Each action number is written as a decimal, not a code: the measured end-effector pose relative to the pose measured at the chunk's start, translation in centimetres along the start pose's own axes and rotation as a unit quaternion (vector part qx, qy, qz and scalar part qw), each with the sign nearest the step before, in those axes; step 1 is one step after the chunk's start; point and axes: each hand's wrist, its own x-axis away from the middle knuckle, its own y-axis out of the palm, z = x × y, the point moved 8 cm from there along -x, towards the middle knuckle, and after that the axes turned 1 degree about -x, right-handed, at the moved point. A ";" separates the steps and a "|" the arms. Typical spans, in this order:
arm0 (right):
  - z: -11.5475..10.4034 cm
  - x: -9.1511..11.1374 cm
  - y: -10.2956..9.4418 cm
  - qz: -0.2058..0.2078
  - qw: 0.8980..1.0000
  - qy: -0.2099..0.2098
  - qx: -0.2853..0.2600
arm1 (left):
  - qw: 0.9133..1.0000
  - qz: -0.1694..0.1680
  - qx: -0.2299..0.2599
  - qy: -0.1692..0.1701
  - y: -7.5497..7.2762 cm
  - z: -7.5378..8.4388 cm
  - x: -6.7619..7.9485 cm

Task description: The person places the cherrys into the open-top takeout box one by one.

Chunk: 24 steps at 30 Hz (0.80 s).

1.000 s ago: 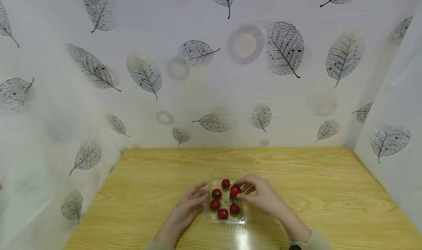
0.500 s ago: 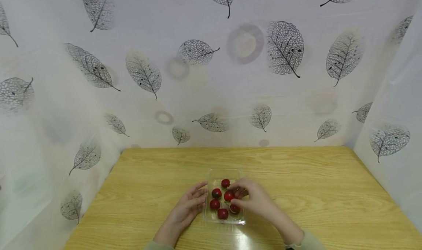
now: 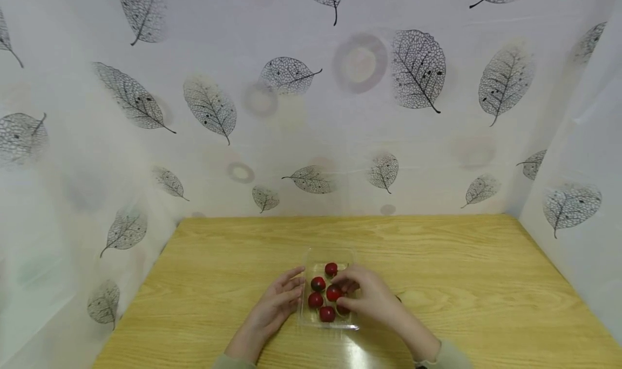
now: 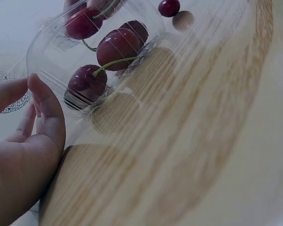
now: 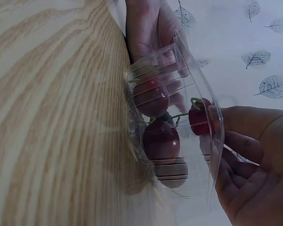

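A clear plastic box stands on the table with several dark red cherries in it, among them a front cherry and a back cherry. My right hand reaches over the box's right side. Between thumb and fingers it pinches a cherry with a green stem, seen inside the wall in the right wrist view. Behind its thumb another cherry is partly hidden. Along the left wall lies my left hand, its fingers extended and the fingertips at the box's side.
The wood-grain table runs back to a wall sheet printed with leaves. Outside the box, a loose cherry lies on the table, mostly behind the right hand in the head view.
My right hand has carried the pinched cherry from the box's right side leftward and slightly nearer, toward its middle. The left hand stays at the left wall.
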 end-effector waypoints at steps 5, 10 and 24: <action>0.1 -0.1 0.1 0.000 1.000 0.002 0.005 | 1.000 -0.002 0.001 0.001 -0.1 0.0 -0.1; 0.1 -0.1 0.3 0.004 1.000 0.000 0.028 | 1.000 0.006 0.004 -0.004 -0.1 0.0 -0.2; 0.2 -0.2 0.8 0.014 0.996 0.008 0.082 | 1.000 0.011 0.000 -0.014 0.0 0.0 -0.1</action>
